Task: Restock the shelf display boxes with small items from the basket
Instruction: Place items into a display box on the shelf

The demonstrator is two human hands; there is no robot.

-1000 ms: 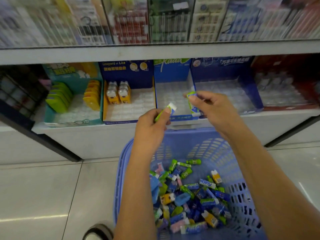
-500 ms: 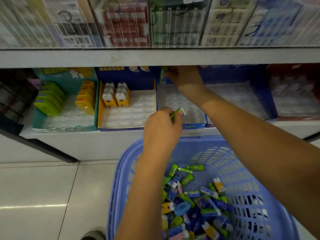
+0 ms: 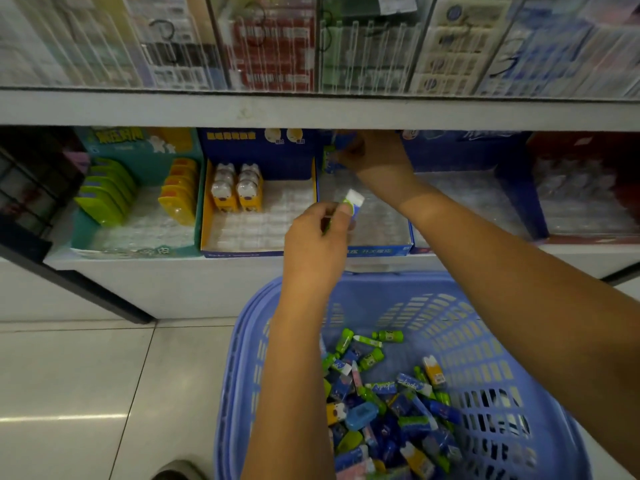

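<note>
Right hand (image 3: 375, 154): pinching blue-green item (image 3: 329, 157) at display box (image 3: 381, 250) rear, apparently filling back-first. Left hand (image 3: 317, 244): pinching green-white item (image 3: 354, 199), staged for next slot.

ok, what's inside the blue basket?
A loose pile of small packaged items, mostly green, blue and yellow, in the basket. The left forearm covers the pile's left edge; lower layers are hidden.

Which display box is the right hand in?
The blue box, third from the left, beside the yellow-lined box; the right hand holds a small item against its back panel.
</note>
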